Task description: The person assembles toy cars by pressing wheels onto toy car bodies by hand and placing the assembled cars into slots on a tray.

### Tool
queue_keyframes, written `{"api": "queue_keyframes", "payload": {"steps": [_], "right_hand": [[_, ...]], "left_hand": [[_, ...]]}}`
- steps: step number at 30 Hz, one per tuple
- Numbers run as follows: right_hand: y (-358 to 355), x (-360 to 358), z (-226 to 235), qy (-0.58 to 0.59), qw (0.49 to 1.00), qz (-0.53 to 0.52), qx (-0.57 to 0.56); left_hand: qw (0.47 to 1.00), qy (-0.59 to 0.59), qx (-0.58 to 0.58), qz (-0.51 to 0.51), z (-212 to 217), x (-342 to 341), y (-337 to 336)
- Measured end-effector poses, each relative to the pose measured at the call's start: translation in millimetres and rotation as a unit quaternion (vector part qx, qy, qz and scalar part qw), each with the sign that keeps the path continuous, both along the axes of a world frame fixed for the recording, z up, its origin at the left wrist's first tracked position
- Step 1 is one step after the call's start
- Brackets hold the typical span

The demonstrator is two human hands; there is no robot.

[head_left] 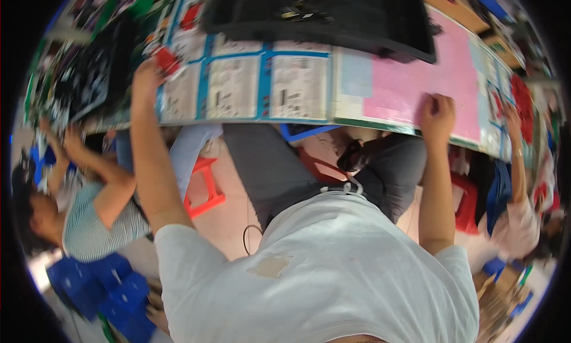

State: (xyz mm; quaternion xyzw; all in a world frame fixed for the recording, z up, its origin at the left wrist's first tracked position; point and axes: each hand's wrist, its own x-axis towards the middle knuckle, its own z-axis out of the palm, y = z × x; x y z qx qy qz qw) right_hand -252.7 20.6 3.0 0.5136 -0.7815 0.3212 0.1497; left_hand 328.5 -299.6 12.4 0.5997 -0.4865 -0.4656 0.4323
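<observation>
At the left of the table, my left hand (148, 75) has its fingers closed on the edge of a small red-and-white packet (168, 60). The picture is a little smeared there, so what the packet holds cannot be made out. My right hand (439, 112) rests curled like a fist over a pink sheet (395, 84) on the right side of the table. A dark spot shows between its thumb and fingers; whether that is a gap or a small thing is unclear.
A large black tray (369, 28) with a few small metallic parts stands at the far middle. Printed sheets (235, 87) framed in blue lie under the table's cover. Another black tray (89, 75) is at the left. Co-workers sit on both sides; a red stool (205, 188) stands below.
</observation>
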Motion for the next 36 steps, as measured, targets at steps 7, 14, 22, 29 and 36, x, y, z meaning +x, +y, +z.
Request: {"api": "queue_keyframes", "payload": {"steps": [7,14,22,29,36], "right_hand": [[-18,-2,5,-0.164,0.980,0.092,-0.058],[22,-224,27,0.168,0.972,-0.165,0.002],[27,-276,24,0.054,0.919,-0.330,0.209],[39,-91,39,-0.358,0.932,0.027,-0.048],[-41,-69,59,-0.252,0.936,0.247,0.000]], "left_hand": [[0.996,-0.052,0.066,0.018,-22,142,-113],[0.743,-0.636,-0.140,0.157,31,74,-55],[0.944,-0.216,-0.249,-0.007,2,-114,189],[0.884,0.271,0.071,-0.375,1,-289,275],[0.854,0.418,0.047,-0.305,5,-327,276]]}}
